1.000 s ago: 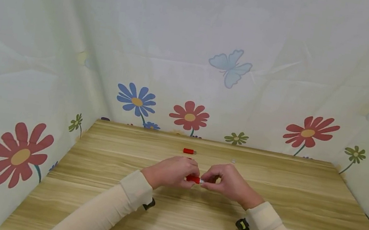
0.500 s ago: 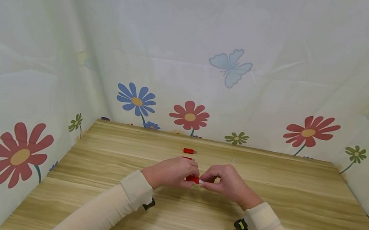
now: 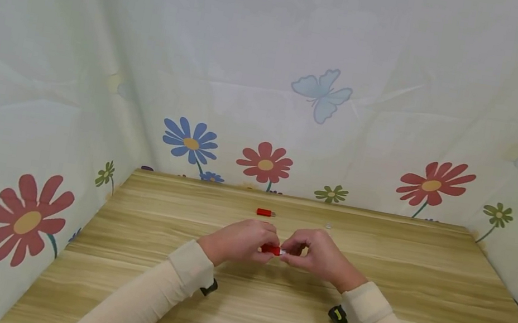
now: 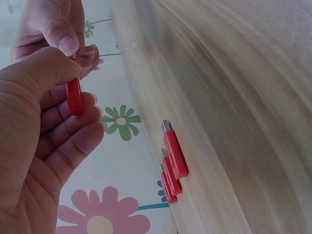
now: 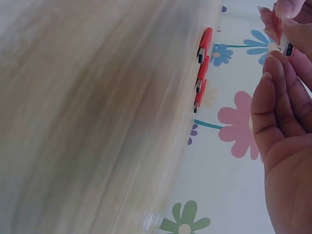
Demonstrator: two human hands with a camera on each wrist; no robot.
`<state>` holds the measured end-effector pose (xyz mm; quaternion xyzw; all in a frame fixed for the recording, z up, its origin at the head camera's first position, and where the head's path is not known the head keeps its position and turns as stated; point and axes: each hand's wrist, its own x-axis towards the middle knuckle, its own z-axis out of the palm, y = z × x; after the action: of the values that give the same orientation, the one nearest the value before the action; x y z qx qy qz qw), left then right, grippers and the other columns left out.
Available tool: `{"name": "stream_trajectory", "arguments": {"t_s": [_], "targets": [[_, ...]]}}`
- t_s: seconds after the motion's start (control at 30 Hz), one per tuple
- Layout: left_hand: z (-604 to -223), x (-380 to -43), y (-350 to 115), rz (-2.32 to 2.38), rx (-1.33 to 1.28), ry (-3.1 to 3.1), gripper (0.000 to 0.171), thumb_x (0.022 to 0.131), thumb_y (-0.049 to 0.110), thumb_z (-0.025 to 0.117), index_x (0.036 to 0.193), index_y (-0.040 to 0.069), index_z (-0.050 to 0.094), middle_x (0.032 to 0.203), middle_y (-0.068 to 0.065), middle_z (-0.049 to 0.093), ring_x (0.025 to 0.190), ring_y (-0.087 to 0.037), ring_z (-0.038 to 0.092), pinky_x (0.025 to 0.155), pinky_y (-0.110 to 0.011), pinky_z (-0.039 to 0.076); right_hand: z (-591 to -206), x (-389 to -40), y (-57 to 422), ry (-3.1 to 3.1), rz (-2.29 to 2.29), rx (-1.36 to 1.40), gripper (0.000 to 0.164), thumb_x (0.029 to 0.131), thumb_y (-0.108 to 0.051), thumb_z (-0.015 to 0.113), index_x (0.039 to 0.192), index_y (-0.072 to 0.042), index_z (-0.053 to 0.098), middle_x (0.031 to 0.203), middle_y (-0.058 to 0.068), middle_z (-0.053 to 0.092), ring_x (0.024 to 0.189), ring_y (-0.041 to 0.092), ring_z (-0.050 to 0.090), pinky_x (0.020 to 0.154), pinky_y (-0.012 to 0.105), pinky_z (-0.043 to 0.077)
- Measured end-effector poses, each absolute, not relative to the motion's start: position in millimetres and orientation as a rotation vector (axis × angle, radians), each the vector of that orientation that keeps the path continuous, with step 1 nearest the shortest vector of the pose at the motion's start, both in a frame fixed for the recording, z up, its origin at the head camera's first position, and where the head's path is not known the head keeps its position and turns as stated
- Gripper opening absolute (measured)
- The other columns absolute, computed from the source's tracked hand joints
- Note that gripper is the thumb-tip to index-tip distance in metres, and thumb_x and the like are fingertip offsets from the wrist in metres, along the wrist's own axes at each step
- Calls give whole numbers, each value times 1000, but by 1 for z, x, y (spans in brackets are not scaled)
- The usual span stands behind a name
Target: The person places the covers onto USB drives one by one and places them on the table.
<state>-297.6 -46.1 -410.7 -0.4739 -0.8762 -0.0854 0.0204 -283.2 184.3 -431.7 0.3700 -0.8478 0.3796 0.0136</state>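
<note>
My left hand [image 3: 243, 241] pinches a red USB flash drive [image 4: 74, 95] between thumb and fingers, its metal end turned toward the right. Thumb and index finger of my right hand [image 3: 317, 254] grip the connector end of the same drive, where a pale piece [image 5: 285, 45] shows with a dark tip. Whether that piece is a clear cap I cannot tell. The hands almost meet, held above the wooden table [image 3: 264, 320]. Beyond them, a row of red USB flash drives [image 4: 176, 153] lies on the table, the nearer ones mostly hidden by the left hand in the head view.
A small clear cap [image 3: 328, 226] lies toward the back right of the table, also visible as a clear piece [image 5: 151, 220] in the right wrist view. A flower-printed cloth [image 3: 373, 117] stands behind the table's back edge and along both sides.
My right hand has shifted very slightly left, toward the left hand. Both hands keep their grip on the USB flash drive, and the things on the table have not moved.
</note>
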Motion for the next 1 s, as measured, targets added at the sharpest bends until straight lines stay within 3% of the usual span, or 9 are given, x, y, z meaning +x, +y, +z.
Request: {"name": "stream_trajectory", "arguments": {"t_s": [0.43, 1.0], "targets": [[-419, -299, -43, -326, -1372, -2841, 19, 90, 26, 81, 106, 18, 78, 97, 6, 69, 81, -4, 58, 79, -13, 53, -440, -287, 183, -2761, 1115, 1081, 14, 86, -17, 83, 98, -23, 80, 88, -13, 72, 74, 6, 63, 71, 24, 58], [-432, -307, -35, -260, -1394, -2859, 11, 92, 28, 79, 98, 19, 79, 86, 9, 64, 77, -6, 54, 73, -14, 49, -443, -292, 176, -2867, 951, 1063, 10, 87, -13, 82, 95, -17, 78, 89, -7, 73, 77, 5, 61, 73, 21, 56]]}}
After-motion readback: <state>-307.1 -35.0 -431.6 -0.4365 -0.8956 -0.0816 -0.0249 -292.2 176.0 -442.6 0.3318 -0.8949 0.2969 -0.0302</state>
